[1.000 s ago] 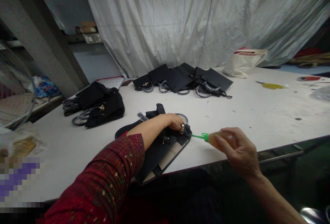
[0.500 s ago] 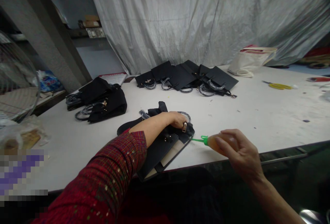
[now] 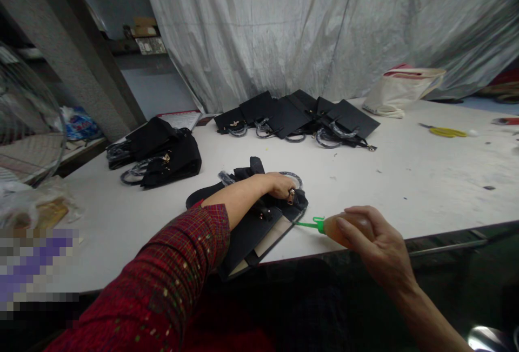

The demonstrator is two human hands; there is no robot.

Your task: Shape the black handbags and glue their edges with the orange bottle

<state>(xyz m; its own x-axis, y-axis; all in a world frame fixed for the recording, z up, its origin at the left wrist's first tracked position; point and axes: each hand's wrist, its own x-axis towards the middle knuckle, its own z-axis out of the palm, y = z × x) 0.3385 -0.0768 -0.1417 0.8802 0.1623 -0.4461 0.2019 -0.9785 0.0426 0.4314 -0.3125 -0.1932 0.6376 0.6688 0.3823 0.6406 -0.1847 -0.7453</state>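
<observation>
A black handbag (image 3: 251,233) lies on its side at the table's front edge, its pale inner panel showing. My left hand (image 3: 279,185) is closed on the bag's upper part, beside a gold zipper pull (image 3: 291,196); the fingertips are partly hidden. A plastic-wrapped handle (image 3: 295,179) loops out behind that hand. In my right hand (image 3: 383,244) is a soft squeeze bottle (image 3: 338,230) of amber liquid, tipped sideways. Its thin green nozzle (image 3: 308,225) points left, with the tip at the edge of the bag's pale panel.
Several black handbags (image 3: 292,117) lie in a row at the back, and more black handbags (image 3: 174,160) sit at the left. Yellow-handled scissors (image 3: 448,132) and a cream cloth bag (image 3: 405,90) are at the right. A silver curtain (image 3: 259,27) hangs behind the white table (image 3: 365,179).
The bottle's nozzle tip has slid a little left and down along the bag's edge. My left hand keeps its hold on the bag. The view has shifted slightly.
</observation>
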